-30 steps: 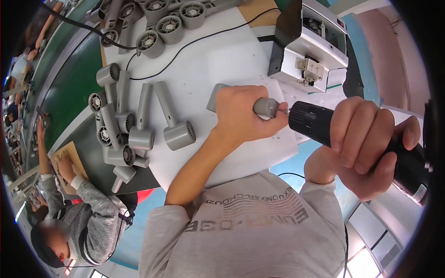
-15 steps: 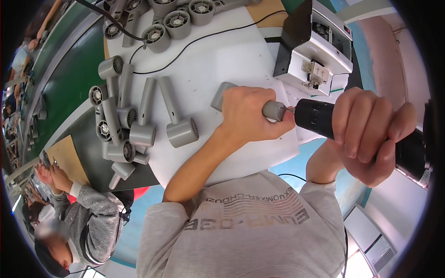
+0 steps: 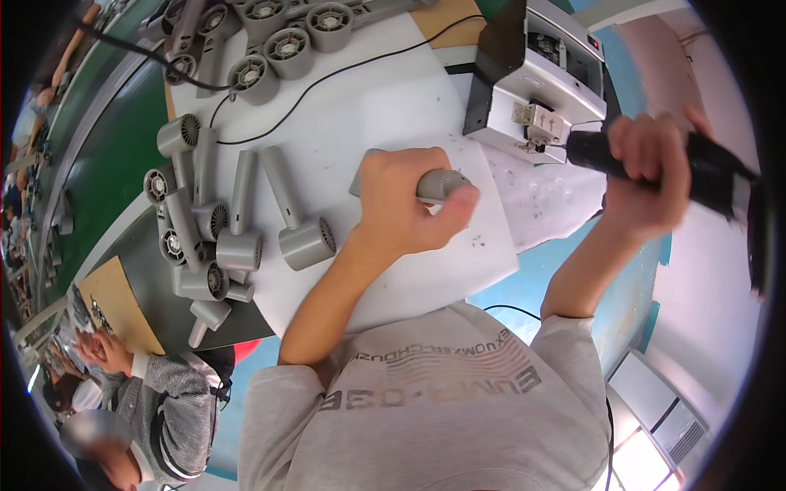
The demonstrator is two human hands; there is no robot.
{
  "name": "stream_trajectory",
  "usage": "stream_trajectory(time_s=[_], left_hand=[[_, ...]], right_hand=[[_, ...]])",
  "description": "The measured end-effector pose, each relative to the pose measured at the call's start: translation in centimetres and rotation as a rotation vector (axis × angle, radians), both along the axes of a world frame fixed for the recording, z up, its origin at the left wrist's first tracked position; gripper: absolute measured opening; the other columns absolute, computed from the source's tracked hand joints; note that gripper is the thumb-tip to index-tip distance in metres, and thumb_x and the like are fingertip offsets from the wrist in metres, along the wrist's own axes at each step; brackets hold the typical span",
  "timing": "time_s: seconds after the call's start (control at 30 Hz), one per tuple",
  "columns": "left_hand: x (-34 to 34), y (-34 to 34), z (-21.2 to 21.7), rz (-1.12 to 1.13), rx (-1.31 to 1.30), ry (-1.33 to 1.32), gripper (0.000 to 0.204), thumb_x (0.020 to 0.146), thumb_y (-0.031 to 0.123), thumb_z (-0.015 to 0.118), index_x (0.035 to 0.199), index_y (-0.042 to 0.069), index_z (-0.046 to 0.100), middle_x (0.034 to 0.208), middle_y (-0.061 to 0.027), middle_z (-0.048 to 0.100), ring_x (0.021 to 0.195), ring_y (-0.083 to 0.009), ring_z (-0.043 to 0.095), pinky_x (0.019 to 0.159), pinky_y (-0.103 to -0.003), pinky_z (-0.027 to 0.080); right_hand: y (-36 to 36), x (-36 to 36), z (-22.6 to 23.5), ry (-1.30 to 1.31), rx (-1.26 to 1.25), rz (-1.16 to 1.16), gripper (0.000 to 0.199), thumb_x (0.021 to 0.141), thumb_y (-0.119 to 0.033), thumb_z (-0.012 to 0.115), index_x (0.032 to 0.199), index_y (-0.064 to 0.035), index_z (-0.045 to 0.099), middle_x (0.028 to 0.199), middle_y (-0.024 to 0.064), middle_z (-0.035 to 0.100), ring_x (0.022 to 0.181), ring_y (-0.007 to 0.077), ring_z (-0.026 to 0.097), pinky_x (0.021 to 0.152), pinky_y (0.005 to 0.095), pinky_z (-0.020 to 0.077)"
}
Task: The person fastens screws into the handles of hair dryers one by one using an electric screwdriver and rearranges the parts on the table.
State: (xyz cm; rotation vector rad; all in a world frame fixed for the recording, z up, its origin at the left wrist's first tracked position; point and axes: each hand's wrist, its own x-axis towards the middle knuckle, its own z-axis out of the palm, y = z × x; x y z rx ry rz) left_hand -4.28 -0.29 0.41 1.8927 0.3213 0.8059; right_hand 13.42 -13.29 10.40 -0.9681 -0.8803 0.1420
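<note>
My left hand is wrapped round the handle of a grey hair dryer above the white sheet. The handle's end sticks out by the thumb; most of the dryer's head is hidden behind my hand. My right hand grips a black electric screwdriver, held level. Its tip is at the front fitting of a screw feeder, a box with dark and white panels. Whether a screw sits on the tip is too small to tell. Motion blurs the right hand.
Several grey hair dryers lie on the left of the white sheet. More round fan housings stand at the back, beside a black cable. A co-worker sits at the lower left, by a brown board.
The screwdriver has moved off the hair dryer's handle end, up and away to the screw feeder. My left hand has shifted left and turned slightly, still holding the dryer.
</note>
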Motion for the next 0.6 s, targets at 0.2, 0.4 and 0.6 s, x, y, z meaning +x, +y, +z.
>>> stream_trajectory(time_s=[0.2,0.4,0.6], left_hand=[[0.2,-0.1,-0.2,-0.021,-0.023,-0.037,0.036,0.078,0.030,0.061,0.053,0.005,0.050,0.043,-0.0064,0.040,0.037,-0.0233,0.040,0.038,-0.032,0.031],[0.2,-0.2,-0.2,-0.020,-0.023,-0.041,0.038,0.078,0.031,0.060,0.054,0.005,0.050,0.044,-0.0069,0.040,0.037,-0.0233,0.040,0.038,-0.032,0.031],[0.2,-0.4,-0.3,-0.018,-0.012,-0.034,0.038,0.077,0.033,0.061,0.054,0.005,0.049,0.045,-0.0068,0.040,0.038,-0.0231,0.041,0.038,-0.032,0.032]], right_hand=[[0.7,0.6,-2.7,0.063,-0.102,-0.088,0.032,0.084,0.001,0.050,0.116,0.0010,0.050,0.058,0.0010,0.035,0.048,0.0105,0.033,0.052,0.0317,0.0349],[0.9,1.0,-3.5,0.031,-0.148,-0.123,0.031,0.083,0.001,0.051,0.115,-0.0002,0.050,0.057,0.0010,0.035,0.046,0.0104,0.032,0.050,0.0317,0.0345],[0.9,1.4,-3.8,-0.005,-0.097,0.032,0.030,0.079,0.005,0.053,0.109,0.0064,0.050,0.057,0.0038,0.046,0.044,0.0099,0.037,0.045,0.0298,0.0392]])
